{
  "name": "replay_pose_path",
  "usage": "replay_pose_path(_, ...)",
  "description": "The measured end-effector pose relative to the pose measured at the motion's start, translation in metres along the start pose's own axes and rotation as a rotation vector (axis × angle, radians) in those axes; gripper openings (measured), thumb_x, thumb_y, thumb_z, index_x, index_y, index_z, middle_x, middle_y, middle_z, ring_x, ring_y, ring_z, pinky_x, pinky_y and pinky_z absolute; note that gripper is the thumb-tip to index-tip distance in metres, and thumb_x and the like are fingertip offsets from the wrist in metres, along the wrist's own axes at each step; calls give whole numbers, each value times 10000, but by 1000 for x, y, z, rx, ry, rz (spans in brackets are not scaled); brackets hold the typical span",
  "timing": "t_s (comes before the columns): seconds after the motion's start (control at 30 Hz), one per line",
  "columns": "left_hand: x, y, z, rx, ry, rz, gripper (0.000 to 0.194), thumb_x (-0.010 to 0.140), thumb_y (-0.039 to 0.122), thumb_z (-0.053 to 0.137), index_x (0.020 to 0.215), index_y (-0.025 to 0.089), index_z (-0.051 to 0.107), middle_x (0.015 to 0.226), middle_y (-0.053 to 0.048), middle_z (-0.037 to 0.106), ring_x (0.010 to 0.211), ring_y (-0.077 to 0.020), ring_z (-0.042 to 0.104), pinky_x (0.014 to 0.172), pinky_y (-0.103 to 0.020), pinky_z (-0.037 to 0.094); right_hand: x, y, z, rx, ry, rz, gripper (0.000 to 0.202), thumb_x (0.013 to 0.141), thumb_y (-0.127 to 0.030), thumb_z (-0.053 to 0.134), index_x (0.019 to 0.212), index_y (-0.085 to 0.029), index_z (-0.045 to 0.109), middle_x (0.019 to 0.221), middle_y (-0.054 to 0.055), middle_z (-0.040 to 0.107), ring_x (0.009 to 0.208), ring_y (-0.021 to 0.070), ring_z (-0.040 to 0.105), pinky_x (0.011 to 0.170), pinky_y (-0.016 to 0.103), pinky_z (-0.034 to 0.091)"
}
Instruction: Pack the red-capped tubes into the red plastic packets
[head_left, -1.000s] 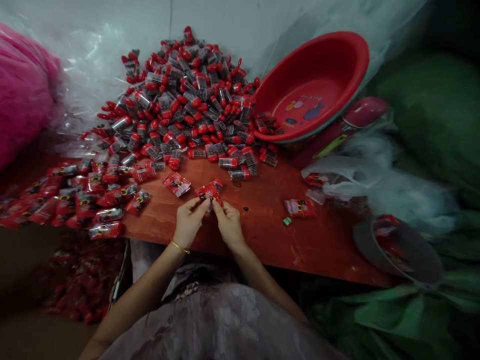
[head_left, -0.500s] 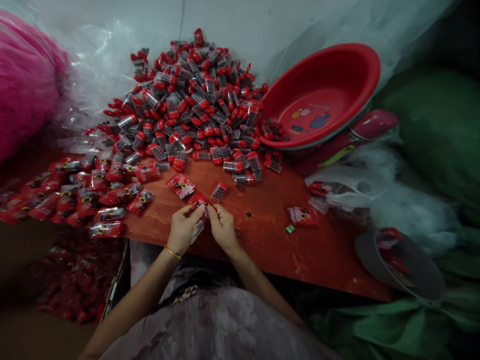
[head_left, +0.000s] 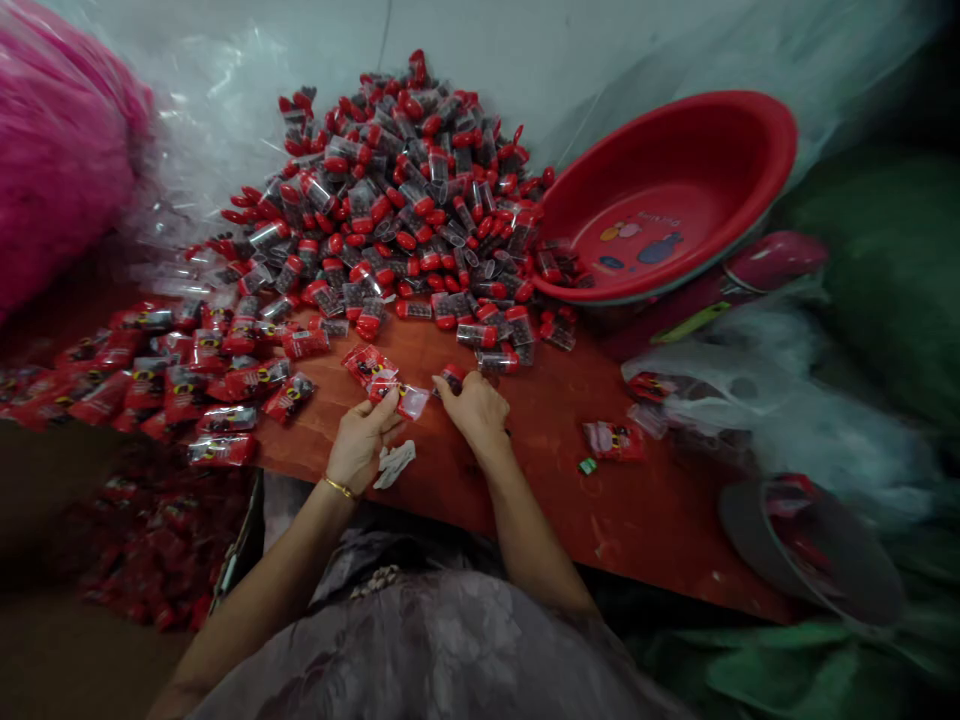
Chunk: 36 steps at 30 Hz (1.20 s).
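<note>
My left hand (head_left: 358,440), with a gold bangle at its wrist, pinches a small red printed plastic packet (head_left: 411,400) between thumb and fingers. The packet's clear end points right, toward my other hand. My right hand (head_left: 478,408) has its thumb and fingers closed round a small red-capped clear tube (head_left: 451,376) on the table, partly hidden by the fingers. Just beyond my left hand lies another stack of flat red packets (head_left: 367,363). A crumpled white scrap (head_left: 394,464) rests between my wrists, near the table edge.
A big heap of red-capped tubes (head_left: 405,200) fills the back of the red-brown table (head_left: 540,500). Filled red packets (head_left: 184,385) crowd the left side. A red basin (head_left: 675,180) leans at back right. Right of my hands lie a packet (head_left: 615,440) and a grey container (head_left: 757,540).
My hands have moved apart. The left keeps the red packet, while the right has left it and reached forward and right onto the tube. The view has shifted slightly.
</note>
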<state>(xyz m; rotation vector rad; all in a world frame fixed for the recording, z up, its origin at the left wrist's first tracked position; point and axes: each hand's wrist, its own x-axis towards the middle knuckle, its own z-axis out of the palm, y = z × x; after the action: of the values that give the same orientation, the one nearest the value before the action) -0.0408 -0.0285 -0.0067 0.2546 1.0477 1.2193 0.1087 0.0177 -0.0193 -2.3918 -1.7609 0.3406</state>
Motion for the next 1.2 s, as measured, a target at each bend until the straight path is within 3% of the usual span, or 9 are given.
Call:
replay_pose_path(0.1,-4,-1,1,-18,-14,-10,402,479,336,858,761,137,653,762,-40,711,703,-137,652,741,-274,487,-1,-2,3,50,-23,-55,364,830,-436,537,1021,-129,576,1035,186,663,994,288,626,782,358,465)
replay_pose_path(0.17,-7,0,1,-20,-20,-6,399,468,326,864,750,137,653,757,-35,711,705,-136,652,748,-276,487,-8,3,5,158,-8,-97,265,830,-348,535,1008,-154,565,999,150,674,967,266,630,781,351,465)
replay_pose_path(0.27,-9,1,-2,-10,-23,20,406,456,327,867,746,130,660,750,-30,709,697,-129,651,744,-270,490,-28,21,4,602,-51,-154,242,820,-377,533,964,-182,532,827,70,685,715,190,646,654,301,482)
replay_pose_path(0.37,-11,0,-2,13,-28,52,421,450,344,866,749,120,672,762,-35,709,706,-130,653,745,-264,492,-52,43,-3,1118,-246,-188,320,784,-493,553,896,-195,526,674,-3,649,437,98,521,473,237,437)
replay_pose_path(0.43,-12,-2,0,36,-54,60,408,454,352,863,729,115,676,739,-31,702,683,-124,645,717,-257,491,-66,53,-11,1264,-332,-188,330,760,-500,589,875,-193,551,583,-35,607,375,72,462,405,204,385)
replay_pose_path(0.6,-17,-6,5,126,-125,93,407,426,364,868,697,111,698,665,-11,681,600,-97,592,635,-230,462,-82,55,-26,1282,-379,-183,273,716,-431,649,822,-185,595,509,-54,554,390,69,477,368,172,345)
replay_pose_path(0.8,-21,-6,3,249,-164,160,378,445,388,854,671,122,708,607,11,661,528,-73,532,536,-204,420,-80,48,-19,1275,-414,-187,278,720,-443,632,814,-184,602,500,-59,538,373,62,434,360,173,342)
replay_pose_path(1.0,-22,-12,8,95,-202,105,396,465,373,855,726,125,690,682,-13,691,585,-100,598,602,-229,478,-82,41,-11,1215,-294,-244,261,749,-435,610,804,-181,585,532,-49,537,411,66,422,390,184,333)
replay_pose_path(1.2,-22,-23,11,28,-135,118,452,408,270,882,765,139,637,683,9,690,579,-84,610,618,-211,482,-86,34,-5,1196,-171,-314,251,794,-432,575,859,-190,576,593,-42,542,449,75,440,435,204,363)
